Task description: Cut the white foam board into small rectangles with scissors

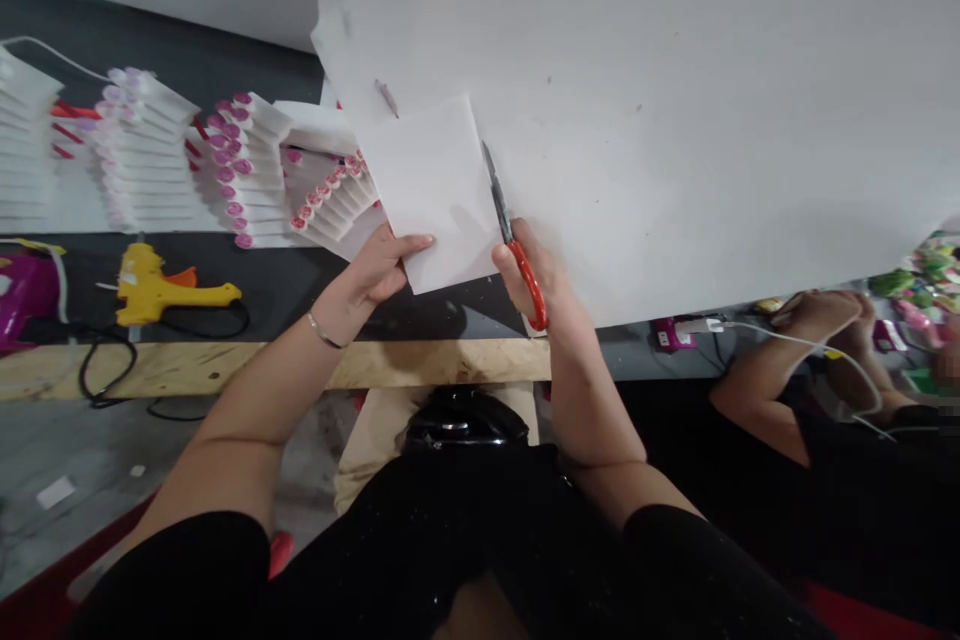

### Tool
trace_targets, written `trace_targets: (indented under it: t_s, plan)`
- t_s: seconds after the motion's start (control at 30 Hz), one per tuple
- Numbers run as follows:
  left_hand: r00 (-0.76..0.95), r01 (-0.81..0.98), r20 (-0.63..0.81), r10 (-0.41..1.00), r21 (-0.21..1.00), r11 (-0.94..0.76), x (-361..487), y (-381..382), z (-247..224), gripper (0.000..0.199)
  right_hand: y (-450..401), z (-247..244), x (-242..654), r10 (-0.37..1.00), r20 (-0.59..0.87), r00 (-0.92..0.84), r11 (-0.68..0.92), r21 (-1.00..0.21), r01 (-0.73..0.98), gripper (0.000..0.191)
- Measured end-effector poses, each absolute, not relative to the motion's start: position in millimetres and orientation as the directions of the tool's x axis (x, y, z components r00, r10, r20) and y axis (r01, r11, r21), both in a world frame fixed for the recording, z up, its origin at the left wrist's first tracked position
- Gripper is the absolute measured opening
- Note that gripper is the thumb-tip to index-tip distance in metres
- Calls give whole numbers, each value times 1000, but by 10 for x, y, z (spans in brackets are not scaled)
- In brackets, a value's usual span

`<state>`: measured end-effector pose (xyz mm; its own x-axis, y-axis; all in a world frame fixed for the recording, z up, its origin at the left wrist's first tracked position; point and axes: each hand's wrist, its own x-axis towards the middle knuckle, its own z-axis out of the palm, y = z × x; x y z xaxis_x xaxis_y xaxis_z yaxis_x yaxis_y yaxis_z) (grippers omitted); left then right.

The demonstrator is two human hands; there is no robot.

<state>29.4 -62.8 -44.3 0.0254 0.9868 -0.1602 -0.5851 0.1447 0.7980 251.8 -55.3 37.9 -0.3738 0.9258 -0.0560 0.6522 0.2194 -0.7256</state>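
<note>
My left hand [386, 262] grips the lower left edge of a white sheet of paper [435, 190], its thumb lying on top. In my right hand [536, 265] is a pair of scissors [500, 195] with red handles, blades pointing up and slightly left. The blades lie along the right edge of the sheet and look closed. Whether they touch the paper I cannot tell. Beneath both spreads a large white sheet [675, 120] on the dark table. A short pale pen-like stick [386, 98] rests just above the paper's top left corner.
To the left lie rows of white paper rolls with pink ends [232, 170] and red-patterned ones [330, 195]. A yellow glue gun [165, 290] with a black cord sits near the wooden table edge [247, 365]. On the right, a co-worker's hands [825, 315] are beside colourful pieces [922, 285].
</note>
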Motion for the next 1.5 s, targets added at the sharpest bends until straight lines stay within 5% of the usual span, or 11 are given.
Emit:
trace_targets:
  t_s: [0.67,0.87,1.1,1.5]
  plan:
    - [10,-585,-135,991,803,115,274,-588,-529,49,-484,200,2485,951,43,-305,238,-731,640,68]
    - [8,-590,-164,986,796,137,261,-614,-492,50,-521,319,2519,919,-117,-375,130,-810,571,67]
    - [26,-605,-222,975,773,192,292,-669,-401,51,-456,559,2464,905,-206,-371,98,-750,654,65]
    - [10,-625,-178,984,767,145,305,-638,-419,50,-363,440,2378,925,16,-380,284,-692,663,67]
